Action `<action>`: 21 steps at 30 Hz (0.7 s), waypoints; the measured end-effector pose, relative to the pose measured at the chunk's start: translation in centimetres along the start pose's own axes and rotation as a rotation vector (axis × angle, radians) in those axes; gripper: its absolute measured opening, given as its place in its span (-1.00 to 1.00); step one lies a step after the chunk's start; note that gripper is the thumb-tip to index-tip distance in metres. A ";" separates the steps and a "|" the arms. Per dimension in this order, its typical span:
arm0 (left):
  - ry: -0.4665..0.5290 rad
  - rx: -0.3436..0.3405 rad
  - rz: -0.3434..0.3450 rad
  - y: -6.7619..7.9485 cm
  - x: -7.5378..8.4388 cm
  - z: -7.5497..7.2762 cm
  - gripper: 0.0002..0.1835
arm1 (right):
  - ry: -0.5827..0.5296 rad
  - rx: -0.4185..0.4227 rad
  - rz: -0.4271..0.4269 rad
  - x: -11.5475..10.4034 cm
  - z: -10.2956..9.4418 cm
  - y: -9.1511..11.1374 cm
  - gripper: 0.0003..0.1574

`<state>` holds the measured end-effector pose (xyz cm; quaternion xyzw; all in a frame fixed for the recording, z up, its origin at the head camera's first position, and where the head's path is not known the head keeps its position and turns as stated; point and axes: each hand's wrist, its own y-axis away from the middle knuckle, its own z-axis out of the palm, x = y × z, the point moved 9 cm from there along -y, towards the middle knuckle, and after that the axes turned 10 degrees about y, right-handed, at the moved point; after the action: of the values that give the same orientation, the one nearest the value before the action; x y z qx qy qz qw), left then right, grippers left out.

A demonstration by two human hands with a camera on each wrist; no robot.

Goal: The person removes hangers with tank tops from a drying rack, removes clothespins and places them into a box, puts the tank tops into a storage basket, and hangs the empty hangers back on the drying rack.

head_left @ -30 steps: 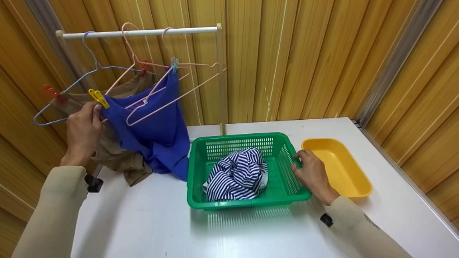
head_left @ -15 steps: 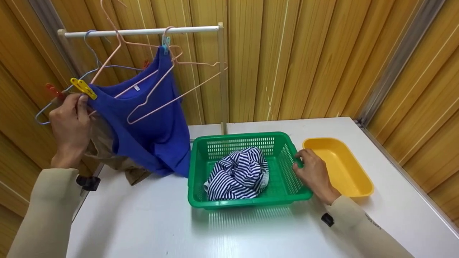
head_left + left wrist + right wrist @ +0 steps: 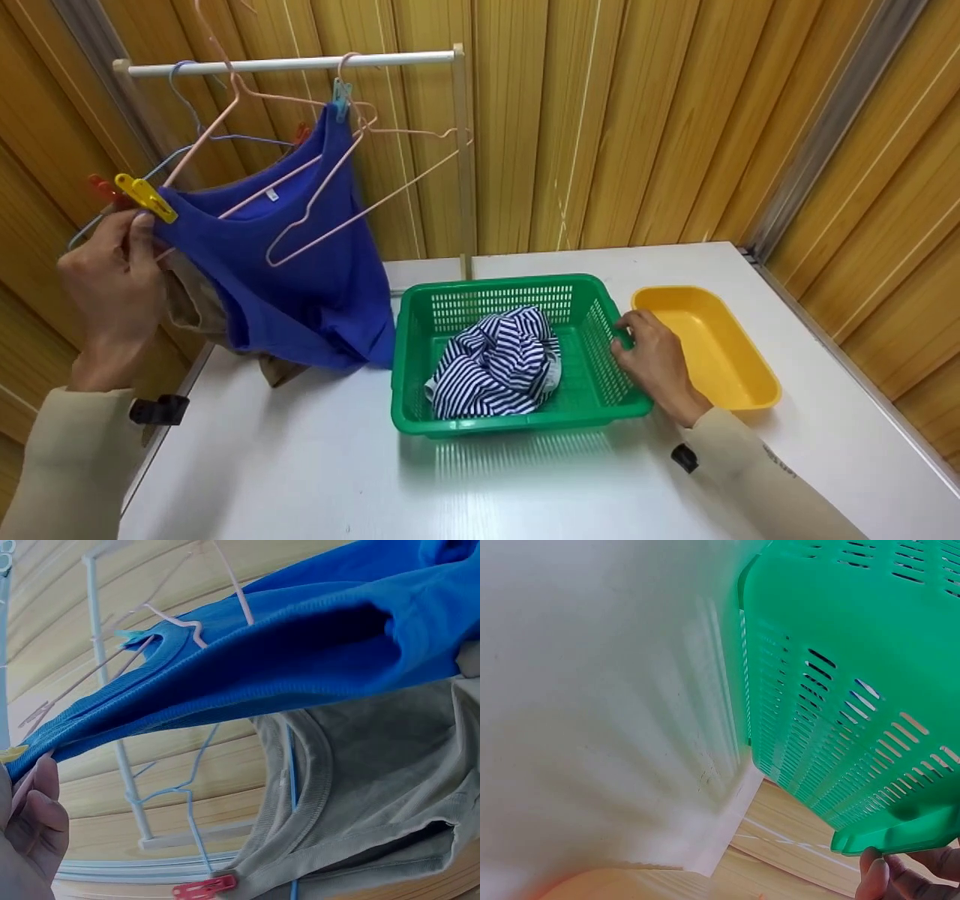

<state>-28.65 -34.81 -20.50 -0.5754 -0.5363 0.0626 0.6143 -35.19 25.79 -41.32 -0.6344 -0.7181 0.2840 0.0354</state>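
Blue shirt (image 3: 247,270) hangs clipped on a pink hanger (image 3: 201,142), tilted, left of the green basket (image 3: 517,426). I see the left hand (image 3: 116,281) pinching its corner, right by the yellow clip (image 3: 147,199); light-blue clip (image 3: 342,100) on the other shoulder. Right hand (image 3: 656,360) grips the basket's right rim. Striped cloth (image 3: 499,367) bunched inside. Brown shirt (image 3: 375,757) hangs behind the blue one; yellow tray (image 3: 712,352) right of basket, on white table (image 3: 300,465).

Room above basket (image 3: 521,425), hanger (image 3: 405,184) seemingly across shirt (image 3: 289,300)
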 end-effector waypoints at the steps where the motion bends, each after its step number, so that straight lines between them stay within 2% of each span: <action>1: -0.009 0.005 0.004 0.2 0.1 -0.3 -0.58 | -0.001 -0.003 0.002 0.0 0.0 0.0 -0.75; 5: -0.041 0.003 -0.031 0.9 -0.1 -1.4 -0.58 | -0.001 -0.016 0.019 0.2 0.1 0.0 -0.73; 12: -0.066 0.052 -0.084 1.9 -1.8 -4.1 -0.62 | -0.003 -0.030 0.028 0.1 0.3 0.0 -0.73; 16: -0.031 0.049 -0.140 2.2 -4.9 -5.4 -0.64 | -0.006 -0.021 0.021 0.1 0.2 0.0 -0.74; 19: 0.018 0.056 -0.105 1.9 -7.8 -6.4 -0.67 | -0.005 0.001 0.006 0.0 0.1 0.0 -0.75; 20: 0.017 0.057 -0.077 1.8 -8.8 -6.8 -0.68 | -0.005 0.008 0.002 0.0 0.1 0.0 -0.76; 21: 0.027 0.060 -0.019 1.7 -9.5 -7.1 -0.69 | -0.005 0.013 -0.002 0.0 0.1 0.1 -0.76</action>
<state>-26.55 -45.41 -25.72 -0.5525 -0.5312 0.0648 0.6391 -35.17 25.79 -41.40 -0.6325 -0.7171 0.2902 0.0380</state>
